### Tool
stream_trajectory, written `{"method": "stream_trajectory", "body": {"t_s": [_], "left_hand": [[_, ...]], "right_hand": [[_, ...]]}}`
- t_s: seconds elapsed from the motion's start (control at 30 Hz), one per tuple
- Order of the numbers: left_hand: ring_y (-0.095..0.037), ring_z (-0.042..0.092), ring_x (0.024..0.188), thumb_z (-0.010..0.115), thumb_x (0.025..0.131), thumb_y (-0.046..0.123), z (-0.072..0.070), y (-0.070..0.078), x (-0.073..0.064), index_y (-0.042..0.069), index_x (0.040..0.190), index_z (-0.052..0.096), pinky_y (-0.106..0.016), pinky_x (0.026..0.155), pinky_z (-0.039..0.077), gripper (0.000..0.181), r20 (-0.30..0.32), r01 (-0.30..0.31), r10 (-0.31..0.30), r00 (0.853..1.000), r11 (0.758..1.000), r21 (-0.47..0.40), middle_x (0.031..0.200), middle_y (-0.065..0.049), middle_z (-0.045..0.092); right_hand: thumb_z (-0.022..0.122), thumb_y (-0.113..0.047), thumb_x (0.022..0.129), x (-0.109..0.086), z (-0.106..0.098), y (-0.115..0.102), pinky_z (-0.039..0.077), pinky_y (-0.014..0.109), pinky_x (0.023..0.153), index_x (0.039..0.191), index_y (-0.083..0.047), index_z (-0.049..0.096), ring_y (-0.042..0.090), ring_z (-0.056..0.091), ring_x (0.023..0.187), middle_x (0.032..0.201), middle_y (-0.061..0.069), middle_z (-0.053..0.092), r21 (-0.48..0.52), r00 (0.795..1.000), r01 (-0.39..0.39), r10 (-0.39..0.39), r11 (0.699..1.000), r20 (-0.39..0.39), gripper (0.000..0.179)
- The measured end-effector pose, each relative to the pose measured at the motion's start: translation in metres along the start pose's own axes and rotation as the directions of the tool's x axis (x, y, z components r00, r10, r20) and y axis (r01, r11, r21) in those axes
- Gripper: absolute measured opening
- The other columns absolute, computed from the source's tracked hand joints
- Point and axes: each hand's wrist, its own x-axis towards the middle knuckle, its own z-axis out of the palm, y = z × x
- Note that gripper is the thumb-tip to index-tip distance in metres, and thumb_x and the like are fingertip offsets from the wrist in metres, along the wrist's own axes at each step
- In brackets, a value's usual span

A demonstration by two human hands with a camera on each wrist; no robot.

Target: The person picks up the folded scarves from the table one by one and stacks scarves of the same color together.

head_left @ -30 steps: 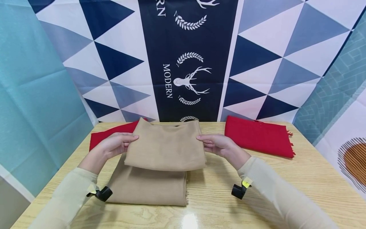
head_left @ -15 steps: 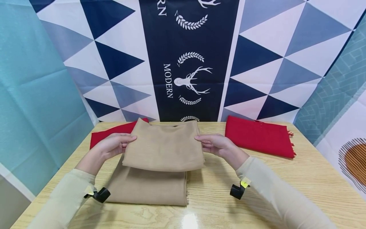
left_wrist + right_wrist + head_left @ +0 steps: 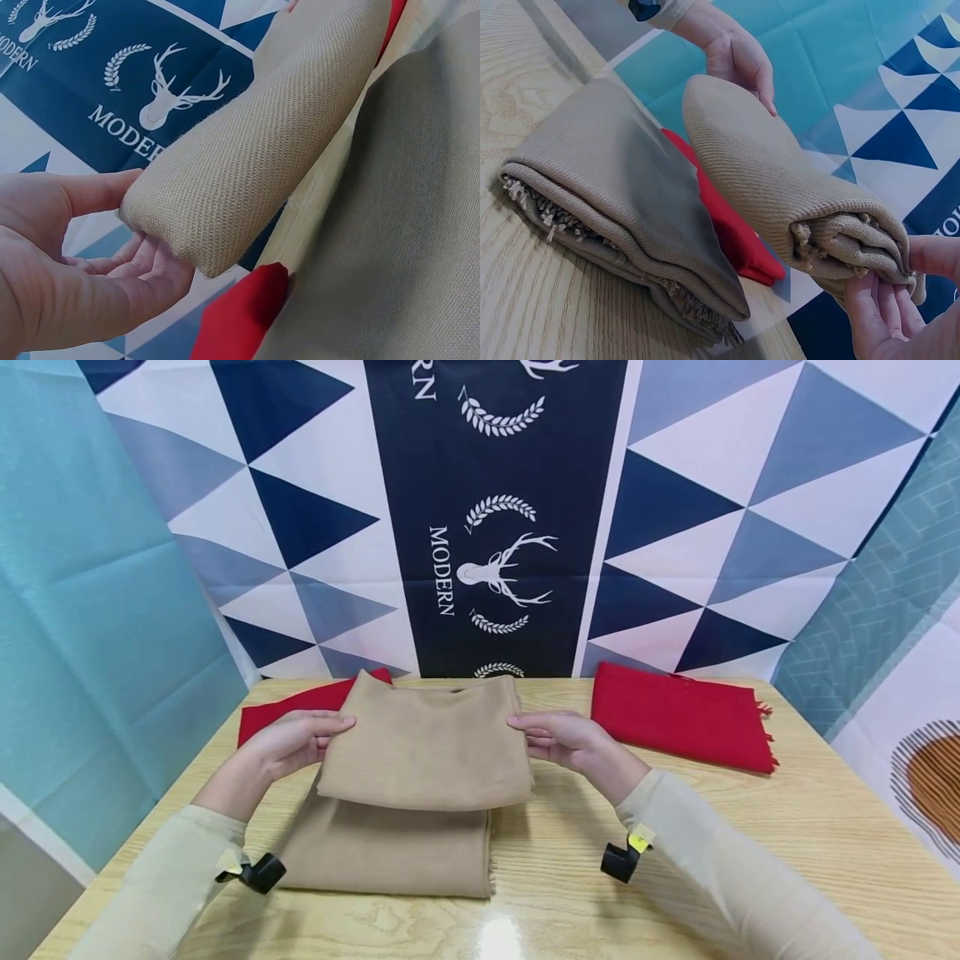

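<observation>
A folded beige scarf [image 3: 427, 743] is held up at its two ends, over a second folded beige scarf [image 3: 390, 852] that lies on the table. My left hand [image 3: 292, 745] pinches the left end, thumb on top and fingers beneath, as the left wrist view also shows on the held scarf [image 3: 240, 150]. At the right end my right hand [image 3: 570, 742] grips the layers between thumb and fingers. Rolled inner folds and fringe of the held scarf [image 3: 757, 165] show in the right wrist view. Fringe also lines the right edge of the lower scarf [image 3: 592, 165].
A red folded scarf [image 3: 307, 697] lies at the back left, partly hidden behind the left hand and the held scarf. Another red folded scarf [image 3: 678, 718], fringed at its right side, lies at the back right. A patterned cloth [image 3: 502, 485] hangs behind the wooden table [image 3: 600, 877].
Both hands have drifted slightly left, carrying the upper beige scarf with them. The grip is the same throughout, and the scarves on the table stay put.
</observation>
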Motion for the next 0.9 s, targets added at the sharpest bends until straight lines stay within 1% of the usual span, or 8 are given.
{"method": "stream_trajectory", "body": {"t_s": [0.23, 0.43, 0.6, 0.8, 0.9], "left_hand": [[-0.008, 0.068, 0.082, 0.058, 0.096, 0.022, -0.001, 0.000, -0.001, 0.016, 0.103, 0.062, -0.022, 0.081, 0.056, 0.010, -0.002, 0.004, -0.004, 1.000, 1.000, -0.012, 0.092, 0.008, 0.068], [-0.007, 0.067, 0.082, 0.058, 0.096, 0.023, -0.004, -0.003, -0.003, 0.019, 0.099, 0.065, -0.023, 0.081, 0.056, 0.008, 0.002, 0.000, 0.000, 1.000, 1.000, 0.000, 0.093, 0.009, 0.068], [-0.006, 0.067, 0.080, 0.056, 0.097, 0.022, -0.007, -0.004, -0.005, 0.021, 0.096, 0.065, -0.023, 0.080, 0.055, 0.010, 0.004, 0.000, 0.000, 1.000, 1.000, 0.005, 0.090, 0.009, 0.069], [-0.007, 0.067, 0.082, 0.057, 0.097, 0.023, -0.010, -0.006, -0.006, 0.020, 0.100, 0.064, -0.023, 0.081, 0.055, 0.008, 0.006, 0.006, -0.006, 1.000, 1.000, 0.012, 0.093, 0.009, 0.068], [-0.007, 0.067, 0.082, 0.057, 0.097, 0.024, -0.011, -0.007, -0.006, 0.020, 0.099, 0.064, -0.023, 0.082, 0.055, 0.009, 0.006, 0.008, -0.009, 1.000, 1.000, 0.013, 0.092, 0.009, 0.068]], "right_hand": [[0.059, -0.005, 0.092, 0.001, 0.001, 0.002, 0.059, 0.024, 0.073, 0.082, -0.014, 0.069, 0.008, 0.069, 0.078, 0.082, -0.003, 0.072, -0.013, 1.000, 0.013, -0.013, 1.000, 0.021, 0.017], [0.058, -0.007, 0.092, -0.001, 0.004, 0.002, 0.059, 0.024, 0.071, 0.079, -0.016, 0.071, 0.009, 0.069, 0.077, 0.082, -0.003, 0.072, 0.001, 1.000, 0.001, -0.001, 1.000, 0.007, 0.021], [0.059, -0.007, 0.092, -0.001, 0.007, 0.003, 0.059, 0.023, 0.072, 0.079, -0.016, 0.071, 0.010, 0.069, 0.078, 0.083, -0.003, 0.071, 0.005, 1.000, -0.002, 0.002, 1.000, 0.002, 0.020], [0.059, -0.007, 0.092, -0.001, 0.009, 0.005, 0.059, 0.023, 0.071, 0.079, -0.015, 0.072, 0.010, 0.069, 0.077, 0.082, -0.003, 0.071, 0.005, 1.000, 0.004, -0.004, 1.000, -0.008, 0.020], [0.059, -0.007, 0.092, 0.000, 0.010, 0.005, 0.059, 0.023, 0.072, 0.079, -0.015, 0.071, 0.009, 0.069, 0.077, 0.081, -0.003, 0.072, -0.006, 1.000, 0.008, -0.008, 1.000, 0.000, 0.019]]}}
